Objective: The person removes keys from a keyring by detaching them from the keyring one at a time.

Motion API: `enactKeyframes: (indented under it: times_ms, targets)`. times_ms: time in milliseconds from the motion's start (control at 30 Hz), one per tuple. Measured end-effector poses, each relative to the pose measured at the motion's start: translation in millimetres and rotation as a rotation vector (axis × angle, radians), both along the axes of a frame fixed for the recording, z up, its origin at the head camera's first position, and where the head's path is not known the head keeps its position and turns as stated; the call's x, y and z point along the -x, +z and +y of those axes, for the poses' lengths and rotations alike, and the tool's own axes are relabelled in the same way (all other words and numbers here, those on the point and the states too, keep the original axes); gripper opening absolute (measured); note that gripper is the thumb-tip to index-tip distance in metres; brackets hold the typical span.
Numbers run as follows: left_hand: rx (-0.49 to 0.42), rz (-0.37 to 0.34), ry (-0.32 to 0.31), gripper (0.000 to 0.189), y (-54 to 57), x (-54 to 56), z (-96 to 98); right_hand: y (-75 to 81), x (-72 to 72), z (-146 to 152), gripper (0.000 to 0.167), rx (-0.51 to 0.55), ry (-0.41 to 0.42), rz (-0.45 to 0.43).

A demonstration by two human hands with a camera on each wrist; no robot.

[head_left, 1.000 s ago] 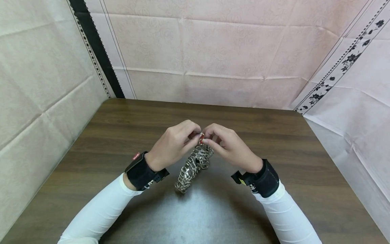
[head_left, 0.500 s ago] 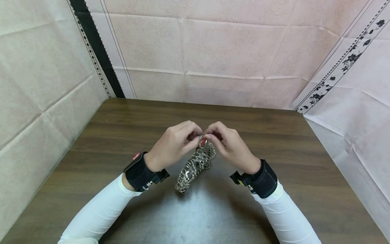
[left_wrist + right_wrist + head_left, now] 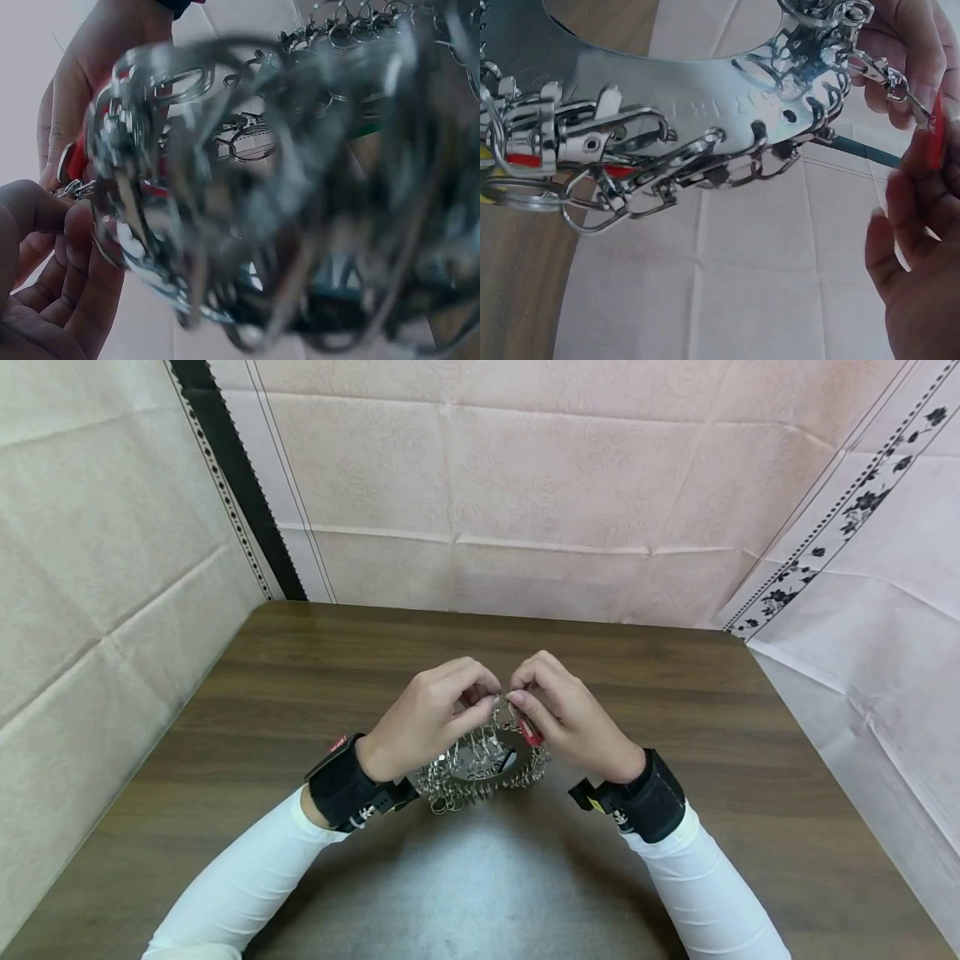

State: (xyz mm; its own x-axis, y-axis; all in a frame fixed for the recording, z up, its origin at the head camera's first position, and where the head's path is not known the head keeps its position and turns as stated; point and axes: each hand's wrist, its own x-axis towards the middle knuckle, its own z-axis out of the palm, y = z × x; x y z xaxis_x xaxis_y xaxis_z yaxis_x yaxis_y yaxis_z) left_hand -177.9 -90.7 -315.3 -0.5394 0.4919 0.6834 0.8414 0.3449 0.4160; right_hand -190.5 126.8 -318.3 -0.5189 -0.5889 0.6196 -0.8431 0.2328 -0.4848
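A flat metal ring plate [image 3: 682, 90] hangs between the hands, its rim crowded with small metal snap hooks [image 3: 442, 781]. My left hand [image 3: 438, 714] pinches a snap hook [image 3: 881, 73] at the plate's upper edge between thumb and fingertips. Close beside it, my right hand [image 3: 570, 722] pinches the thin metal ring of a red tag [image 3: 531, 733]. That tag dangles under the right thumb in the head view. The left wrist view has blurred hooks filling its middle, with the left fingers [image 3: 71, 262] at the lower left.
A brown wooden table [image 3: 480, 893] lies below the hands. Pale patterned cloth [image 3: 540, 510] stands behind it and along both sides. Each wrist wears a black strap with a camera [image 3: 360, 781]. More red pieces [image 3: 615, 170] and a yellow one [image 3: 491, 180] show among the hooks.
The ring plate has swung from nearly edge-on to showing its central opening. Its red tag has moved right and down, and my right hand has shifted slightly right. My left hand stays nearly still.
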Motion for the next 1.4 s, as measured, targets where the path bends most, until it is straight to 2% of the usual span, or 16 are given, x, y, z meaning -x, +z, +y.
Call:
enactKeyframes:
  times_ms: [400, 633, 767, 900, 1067, 1167, 1400]
  targets:
    - [-0.001, -0.042, 0.006, 0.008, -1.2, 0.3, 1.1, 4.0, -5.9, -0.3, 0.003, 0.018, 0.083, -0.373]
    - [-0.001, -0.028, 0.002, 0.005, -2.1, 1.0, 1.3, 4.6, -7.3, -3.3, 0.003, 0.080, 0.069, -0.532]
    - [-0.002, -0.021, 0.006, 0.005, -2.6, 1.7, 1.2, 5.9, -8.4, -4.9, 0.004, 0.127, 0.056, -0.595]
    - [0.001, -0.022, 0.015, 0.006, -3.4, 2.0, 1.0, 5.6, -8.6, -4.9, 0.003, 0.129, 0.030, -0.617]
    - [0.001, -0.018, 0.016, 0.007, -3.8, 1.7, 1.5, 3.5, -8.6, -7.6, 0.004, 0.121, 0.004, -0.601]
    - [-0.002, -0.017, 0.015, 0.008, -3.2, 1.7, 1.3, 3.2, -9.0, -8.7, 0.006, 0.097, -0.017, -0.548]
    - [-0.015, -0.052, -0.003, 0.013, 0.8, 1.6, -0.6, 4.0, -8.1, -7.3, 0.003, 0.004, -0.055, -0.353]
